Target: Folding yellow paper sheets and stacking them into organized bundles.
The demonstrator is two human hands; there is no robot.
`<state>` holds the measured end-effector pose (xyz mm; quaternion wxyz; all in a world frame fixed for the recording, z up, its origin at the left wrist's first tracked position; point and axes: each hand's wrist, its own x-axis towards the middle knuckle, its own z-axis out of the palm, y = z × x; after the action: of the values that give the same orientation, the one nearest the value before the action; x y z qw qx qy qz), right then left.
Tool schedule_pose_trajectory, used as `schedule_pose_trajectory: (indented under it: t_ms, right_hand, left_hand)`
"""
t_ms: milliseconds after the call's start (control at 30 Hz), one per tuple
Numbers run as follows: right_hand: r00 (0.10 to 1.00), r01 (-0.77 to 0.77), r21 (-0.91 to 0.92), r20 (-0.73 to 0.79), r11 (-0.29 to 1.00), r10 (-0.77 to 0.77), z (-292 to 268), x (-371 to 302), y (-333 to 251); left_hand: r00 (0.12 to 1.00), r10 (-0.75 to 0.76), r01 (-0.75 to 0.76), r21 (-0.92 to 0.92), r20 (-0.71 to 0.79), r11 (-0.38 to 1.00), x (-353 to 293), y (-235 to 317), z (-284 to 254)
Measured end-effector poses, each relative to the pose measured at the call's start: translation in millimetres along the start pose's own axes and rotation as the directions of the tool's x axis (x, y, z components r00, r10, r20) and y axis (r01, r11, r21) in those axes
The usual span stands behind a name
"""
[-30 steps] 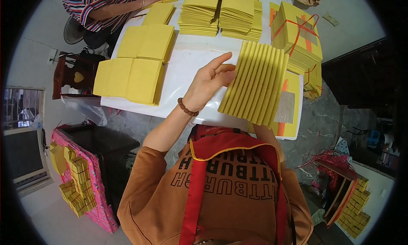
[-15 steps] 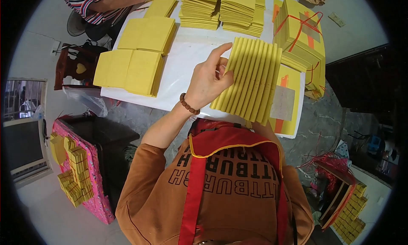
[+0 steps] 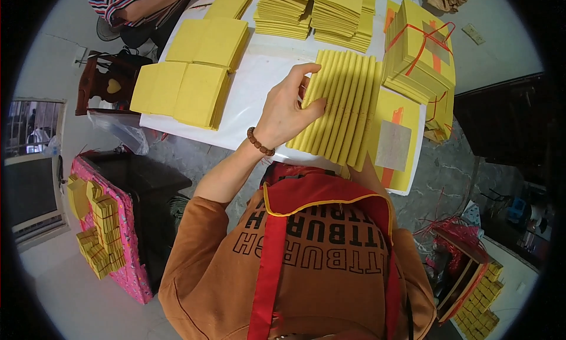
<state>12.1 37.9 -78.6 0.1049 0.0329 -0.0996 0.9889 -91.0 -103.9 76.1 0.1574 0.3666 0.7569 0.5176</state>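
My left hand (image 3: 288,107) grips the left edge of a bundle of folded yellow paper (image 3: 339,107), its fingers curled round the far corner and its thumb lying across the ridges. The bundle is held up over the near edge of the white-covered table (image 3: 259,74), its rounded folds side by side. Behind the bundle's right side my right hand is hidden; only a bit of its forearm (image 3: 367,178) shows below. Under and right of the bundle lies a flat yellow stack with a grey patch (image 3: 394,145) and an orange strip on top.
Yellow paper stacks (image 3: 203,95) line the table's left side, with more stacks (image 3: 283,12) at the far middle. Bundles tied with red string (image 3: 418,51) stand at right. A person in a striped sleeve (image 3: 127,4) sits far left. Small bundles rest on pink cloth (image 3: 132,263).
The bundle has shifted slightly left and away, with its right-hand folds tilted a little. My left hand keeps its hold. The whole view has moved slightly.
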Motion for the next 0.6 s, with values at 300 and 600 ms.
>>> schedule_pose_trajectory:
  t_ms: [300,600]
  right_hand:
    - [0.998,-0.026,0.024,-0.049,0.999,0.027,12,6,6]
    - [0.991,-0.044,-0.071,-0.129,0.997,0.034,17,5,5]
  left_hand:
    - [1.0,-0.015,0.015,0.036,-0.001,0.999,-2,7,-3]
    - [1.0,-0.017,0.015,0.157,0.009,0.988,-4,13,-5]
